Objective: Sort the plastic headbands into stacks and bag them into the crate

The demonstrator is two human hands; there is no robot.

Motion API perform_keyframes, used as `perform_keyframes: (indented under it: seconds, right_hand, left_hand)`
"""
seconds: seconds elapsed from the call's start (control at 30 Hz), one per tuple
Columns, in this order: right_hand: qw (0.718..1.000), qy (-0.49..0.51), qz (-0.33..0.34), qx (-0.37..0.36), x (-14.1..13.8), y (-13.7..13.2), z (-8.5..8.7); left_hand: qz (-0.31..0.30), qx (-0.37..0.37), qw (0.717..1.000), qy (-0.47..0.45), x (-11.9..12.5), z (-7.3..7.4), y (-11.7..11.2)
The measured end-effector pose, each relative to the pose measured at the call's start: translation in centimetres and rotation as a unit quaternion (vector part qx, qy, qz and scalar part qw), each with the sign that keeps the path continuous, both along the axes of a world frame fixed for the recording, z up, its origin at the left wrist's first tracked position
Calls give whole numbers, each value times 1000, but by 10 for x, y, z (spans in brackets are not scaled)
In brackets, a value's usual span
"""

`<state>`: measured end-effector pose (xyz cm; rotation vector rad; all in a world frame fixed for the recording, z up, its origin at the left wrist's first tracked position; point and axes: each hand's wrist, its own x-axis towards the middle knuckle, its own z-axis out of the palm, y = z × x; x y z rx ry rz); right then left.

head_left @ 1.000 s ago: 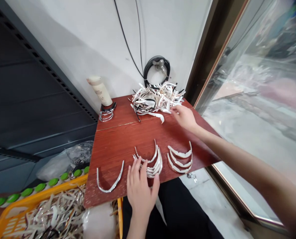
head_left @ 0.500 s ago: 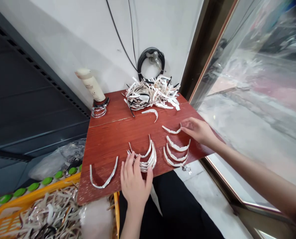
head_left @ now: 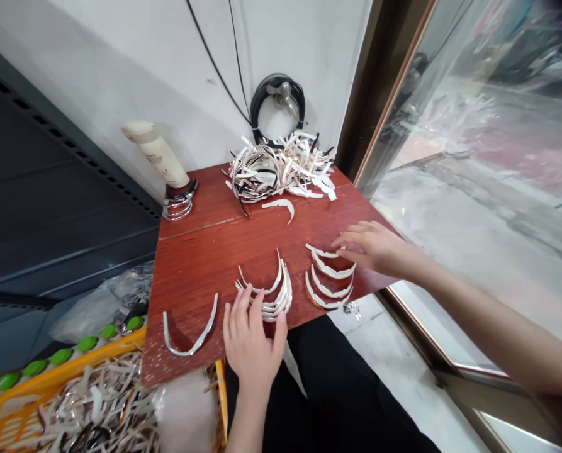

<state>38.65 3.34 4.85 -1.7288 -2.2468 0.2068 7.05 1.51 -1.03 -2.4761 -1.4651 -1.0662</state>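
My left hand (head_left: 252, 336) lies with its fingers apart at the near side of a nested group of thin curved strips (head_left: 281, 299), white and silvery; the fingertips touch or cover its lower left. To the right, my right hand (head_left: 372, 248) has its thumb and fingers around the right end of a curved white strip (head_left: 319, 251), which my fingers partly hide. That strip lies just above a row of similar curved strips (head_left: 328, 290). On the left of the board rests a single U-shaped strip (head_left: 191, 350), and another curved white strip (head_left: 281, 204) lies farther back.
A tangled pile of strips (head_left: 281, 170) sits at the back of the red-brown board (head_left: 205, 251). Behind it is a coiled black cable (head_left: 257, 104). A cream bottle (head_left: 160, 157) tops several rings (head_left: 177, 206). Below left stands a yellow basket (head_left: 11, 402); a glass pane (head_left: 474, 220) is right.
My right hand has brought its strip down toward the row below it, closing the gap. My left hand stays at its group. The whole view has shifted slightly.
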Motion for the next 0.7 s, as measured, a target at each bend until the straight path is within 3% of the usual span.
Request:
perform_keyframes:
  seconds: [0.1, 0.23, 0.33, 0.47, 0.7]
  right_hand:
    - [1000, -1, -1, 2, 0, -1, 5]
    - [1000, 8, 3, -1, -2, 4, 9]
    - [1000, 20, 17, 2, -5, 3, 10]
    - [998, 39, 43, 11, -2, 0, 2]
    - [995, 83, 57, 7, 2, -7, -17]
  left_hand:
    - [-81, 7, 997, -19, 5, 16, -10]
    - [-212, -13, 973, 92, 36, 29, -26]
    - [-202, -21, 972, 122, 65, 19, -30]
    - [-171, -41, 982, 63, 87, 2, -25]
    - [-181, -51, 982, 2, 109, 1, -22]
